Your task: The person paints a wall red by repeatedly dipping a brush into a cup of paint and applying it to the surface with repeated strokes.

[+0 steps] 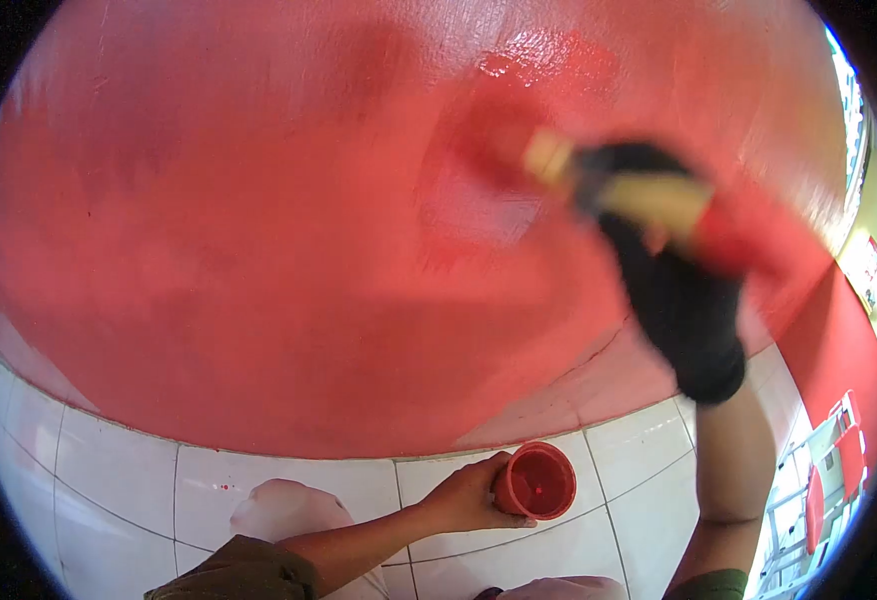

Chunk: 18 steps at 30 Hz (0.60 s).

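Note:
My left hand [467, 494] is wrapped round the side of a red cup [543, 447], low over the tiled floor. Red paint [541, 488] lies inside the cup. Higher up and to the right, my right hand [674, 275] wears a black glove and is blurred by motion. Its fingers are closed on a paintbrush [656, 200] with a pale handle and a red end. The brush's red bristle end points left at the red wall [289, 230] and blurs into it. Wet, glossy paint [549, 55] shines above the brush.
White floor tiles [279, 490] meet the wall's curved-looking lower edge, with small red drops [226, 487] on one tile. Paler, patchy paint [549, 405] runs along the bottom of the wall. A metal frame with red parts [815, 510] stands at the lower right. My knee [289, 508] shows below.

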Motion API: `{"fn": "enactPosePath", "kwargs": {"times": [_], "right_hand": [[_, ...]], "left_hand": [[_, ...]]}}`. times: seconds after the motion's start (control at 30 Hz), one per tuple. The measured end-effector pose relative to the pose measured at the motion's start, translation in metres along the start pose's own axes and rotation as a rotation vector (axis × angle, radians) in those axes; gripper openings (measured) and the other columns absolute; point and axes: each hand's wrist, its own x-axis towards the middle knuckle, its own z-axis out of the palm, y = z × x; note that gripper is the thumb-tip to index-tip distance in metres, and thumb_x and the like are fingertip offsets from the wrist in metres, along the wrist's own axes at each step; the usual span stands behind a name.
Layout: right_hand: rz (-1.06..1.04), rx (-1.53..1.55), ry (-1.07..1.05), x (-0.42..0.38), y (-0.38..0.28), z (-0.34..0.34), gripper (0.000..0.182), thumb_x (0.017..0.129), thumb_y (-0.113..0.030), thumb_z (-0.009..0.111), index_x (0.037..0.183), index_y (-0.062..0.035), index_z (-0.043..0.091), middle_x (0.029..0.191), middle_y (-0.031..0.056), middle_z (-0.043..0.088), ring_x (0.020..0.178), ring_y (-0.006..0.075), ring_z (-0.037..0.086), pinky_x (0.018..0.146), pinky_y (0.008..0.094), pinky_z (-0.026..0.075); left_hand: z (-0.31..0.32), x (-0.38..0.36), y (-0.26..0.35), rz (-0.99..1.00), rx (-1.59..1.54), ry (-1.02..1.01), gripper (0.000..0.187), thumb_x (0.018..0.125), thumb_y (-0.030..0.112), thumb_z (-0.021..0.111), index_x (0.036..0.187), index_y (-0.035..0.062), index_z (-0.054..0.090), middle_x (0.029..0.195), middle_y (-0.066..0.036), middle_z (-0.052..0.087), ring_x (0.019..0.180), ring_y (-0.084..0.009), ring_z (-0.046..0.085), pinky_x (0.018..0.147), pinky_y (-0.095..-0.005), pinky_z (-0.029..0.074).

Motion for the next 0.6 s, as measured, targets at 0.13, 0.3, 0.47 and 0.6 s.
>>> {"fn": "enactPosePath", "kwargs": {"times": [0.13,0.3,0.47,0.6], "right_hand": [[0.091,0.022,0.415,0.025,0.009,-0.001,0.019,0.083,-0.003,0.064,0.102,-0.0038,0.063,0.100,0.0103,0.065,0.091,0.0229,0.063,0.083,0.0311,0.049],[-0.182,-0.324,-0.357,-0.021,-0.020,0.041,0.018,0.077,-0.014,0.064,0.095,-0.0120,0.064,0.091,0.0097,0.062,0.084,0.0256,0.063,0.066,0.0387,0.051],[-0.142,-0.262,0.032,0.004,-0.013,0.018,0.023,0.076,-0.008,0.072,0.098,-0.0117,0.070,0.099,0.0156,0.065,0.085,0.0257,0.065,0.075,0.0308,0.052],[-0.056,-0.341,-0.133,0.007,-0.011,0.042,0.022,0.082,-0.028,0.065,0.099,-0.0146,0.065,0.085,0.0111,0.063,0.072,0.0298,0.062,0.061,0.0394,0.050]], "left_hand": [[0.002,0.001,0.001,-0.018,0.008,-0.017,0.083,0.064,0.040,0.084,0.127,0.0050,0.043,0.122,-0.012,0.056,0.113,-0.0246,0.055,0.095,-0.0349,0.045],[0.005,0.001,-0.009,0.027,-0.015,-0.003,0.081,0.064,0.041,0.083,0.125,0.0053,0.044,0.121,-0.012,0.057,0.113,-0.0257,0.056,0.095,-0.0354,0.046],[0.003,-0.001,-0.007,0.002,0.028,-0.014,0.081,0.063,0.042,0.083,0.124,0.0053,0.045,0.118,-0.013,0.059,0.110,-0.0268,0.057,0.094,-0.0360,0.046],[0.007,0.001,-0.009,0.042,-0.048,0.003,0.079,0.064,0.041,0.083,0.124,0.0053,0.046,0.117,-0.013,0.059,0.109,-0.0258,0.058,0.093,-0.0347,0.046]]}}
